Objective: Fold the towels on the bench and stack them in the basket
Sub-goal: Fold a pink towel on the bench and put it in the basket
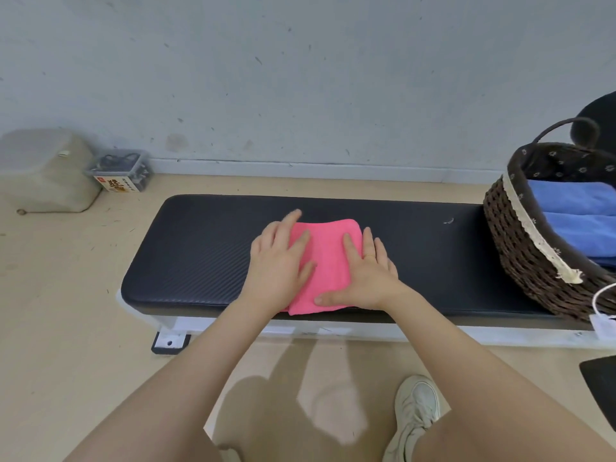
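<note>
A folded pink towel (328, 261) lies on the middle of the black padded bench (200, 248), its near edge at the bench's front edge. My left hand (281, 261) lies flat on the towel's left side with fingers spread. My right hand (366, 271) presses flat on its right side, the thumb stretched along the near edge. At the bench's right end stands a dark wicker basket (520, 248) with a handle and a lace-trimmed lining. Folded blue towels (580, 221) lie stacked inside it.
A grey wall runs behind the bench. On the floor at the back left sit a beige container (46, 168) and a clear plastic box (120, 170). My shoe (416, 411) is on the floor in front. A white cable (600, 301) hangs by the basket.
</note>
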